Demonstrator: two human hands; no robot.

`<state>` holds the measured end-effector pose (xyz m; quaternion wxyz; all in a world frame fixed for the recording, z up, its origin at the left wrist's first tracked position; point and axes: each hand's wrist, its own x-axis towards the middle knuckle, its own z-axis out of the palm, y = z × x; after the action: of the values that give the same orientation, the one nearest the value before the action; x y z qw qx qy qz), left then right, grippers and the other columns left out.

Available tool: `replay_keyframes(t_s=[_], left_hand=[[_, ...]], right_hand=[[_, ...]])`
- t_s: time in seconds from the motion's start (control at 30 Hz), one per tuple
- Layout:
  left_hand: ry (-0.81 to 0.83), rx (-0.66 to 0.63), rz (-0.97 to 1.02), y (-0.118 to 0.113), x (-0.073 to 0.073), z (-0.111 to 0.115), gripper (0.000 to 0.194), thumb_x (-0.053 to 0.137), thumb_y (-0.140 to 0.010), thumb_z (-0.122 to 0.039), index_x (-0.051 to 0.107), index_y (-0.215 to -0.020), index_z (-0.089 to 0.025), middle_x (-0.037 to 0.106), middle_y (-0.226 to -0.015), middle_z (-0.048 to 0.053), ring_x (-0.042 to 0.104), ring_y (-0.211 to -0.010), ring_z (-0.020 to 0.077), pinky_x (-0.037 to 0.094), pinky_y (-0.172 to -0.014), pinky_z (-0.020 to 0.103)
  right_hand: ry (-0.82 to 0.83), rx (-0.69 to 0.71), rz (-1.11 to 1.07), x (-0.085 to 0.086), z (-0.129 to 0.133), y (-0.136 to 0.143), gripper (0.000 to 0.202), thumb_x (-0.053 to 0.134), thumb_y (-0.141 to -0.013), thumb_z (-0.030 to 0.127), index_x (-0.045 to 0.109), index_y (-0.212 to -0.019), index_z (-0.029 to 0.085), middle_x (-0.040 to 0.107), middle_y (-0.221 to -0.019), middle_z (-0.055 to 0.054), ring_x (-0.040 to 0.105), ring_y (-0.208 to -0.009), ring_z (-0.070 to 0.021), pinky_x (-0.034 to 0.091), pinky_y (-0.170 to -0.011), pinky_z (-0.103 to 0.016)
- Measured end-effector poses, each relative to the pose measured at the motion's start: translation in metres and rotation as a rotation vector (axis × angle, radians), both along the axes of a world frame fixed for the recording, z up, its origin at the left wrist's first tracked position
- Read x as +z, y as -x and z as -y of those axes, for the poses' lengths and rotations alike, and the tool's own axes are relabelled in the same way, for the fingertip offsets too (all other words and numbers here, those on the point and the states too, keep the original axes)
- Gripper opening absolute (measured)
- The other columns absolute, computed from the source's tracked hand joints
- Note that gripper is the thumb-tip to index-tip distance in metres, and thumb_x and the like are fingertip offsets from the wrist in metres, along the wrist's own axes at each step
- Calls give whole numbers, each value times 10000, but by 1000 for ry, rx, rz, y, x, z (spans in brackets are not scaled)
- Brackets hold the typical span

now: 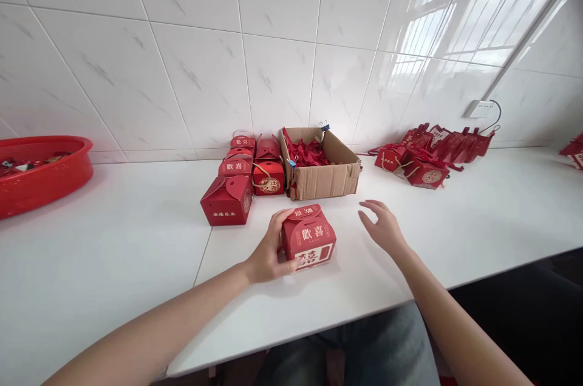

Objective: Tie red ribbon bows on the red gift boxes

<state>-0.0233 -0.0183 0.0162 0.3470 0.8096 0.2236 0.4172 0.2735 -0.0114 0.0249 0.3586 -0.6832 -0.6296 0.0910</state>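
Note:
A closed red gift box (311,234) with white and gold lettering rests on the white table near its front edge. My left hand (272,252) grips this box from its left side, thumb at the front and fingers behind. To the right of the box, my right hand (381,225) is raised with thumb and fingers apart and nothing between them. Behind the held box is a cardboard box (325,183) with red ribbons (307,152) inside. Several red gift boxes (226,204) stand in rows to the left of the cardboard box.
A red plastic basin (68,175) with small wrapped items is at the far left. More red boxes with ribbons (423,172) and red bags (455,146) stand at the back right. A white power strip (479,109) is by the tiled wall. The table (364,295) ends close to my legs.

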Motion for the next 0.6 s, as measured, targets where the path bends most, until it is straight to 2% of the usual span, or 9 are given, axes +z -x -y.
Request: replay_keyframes(t_s=[0.03, 0.1, 0.17, 0.23, 0.3, 0.43, 0.6], left_hand=[[19, -26, 3, 1, 1, 1, 836, 653, -712, -318, 180, -1400, -281, 268, -1372, 147, 342, -1281, 352, 404, -993, 519], [32, -95, 10, 2, 4, 2, 824, 657, -706, -311, 201, -1391, -283, 281, -1355, 147, 373, -1259, 344, 447, -952, 492], [-5, -168, 15, 3, 6, 2, 834, 681, -679, -317, 236, -1383, -275, 312, -1324, 145, 384, -1243, 345, 443, -954, 499], [-62, -228, 15, 4, 8, 2, 867, 712, -639, -330, 263, -1378, -261, 356, -1289, 143, 385, -1234, 349, 406, -987, 526], [-91, -257, 14, 3, 8, 1, 894, 732, -612, -337, 276, -1375, -250, 385, -1261, 142, 389, -1222, 347, 385, -1004, 538], [-85, -274, 20, 3, 5, -1, 907, 741, -600, -343, 280, -1376, -255, 397, -1255, 138, 396, -1207, 339, 399, -992, 538], [-75, -276, 26, 2, 2, -2, 917, 748, -595, -358, 284, -1378, -255, 405, -1255, 139, 398, -1198, 335, 389, -998, 544]], right_hand=[[12, 89, -91, 10, -5, 13, 348, 461, -837, 359, 665, -1053, 178, 623, -1166, -111, 599, -998, -237, 487, -795, -326], [115, 228, -240, 26, -19, 42, 285, 503, -814, 381, 692, -877, 178, 683, -851, -69, 615, -756, -196, 470, -665, -295], [248, 324, -381, 33, -35, 69, 256, 592, -758, 407, 681, -695, 175, 613, -604, -16, 546, -596, -159, 407, -562, -274], [341, 353, -490, 31, -51, 92, 241, 706, -662, 385, 650, -580, 166, 503, -443, 24, 457, -489, -122, 350, -512, -262], [367, 336, -566, 20, -64, 110, 231, 754, -616, 367, 664, -629, 154, 485, -422, 37, 411, -449, -99, 324, -484, -254], [377, 271, -796, -3, -78, 128, 336, 713, -672, 460, 617, -761, 151, 537, -556, 26, 354, -420, -59, 265, -406, -226], [466, 312, -1111, -10, -85, 133, 318, 662, -743, 458, 491, -734, 190, 466, -597, 49, 317, -414, -35, 221, -352, -175]])
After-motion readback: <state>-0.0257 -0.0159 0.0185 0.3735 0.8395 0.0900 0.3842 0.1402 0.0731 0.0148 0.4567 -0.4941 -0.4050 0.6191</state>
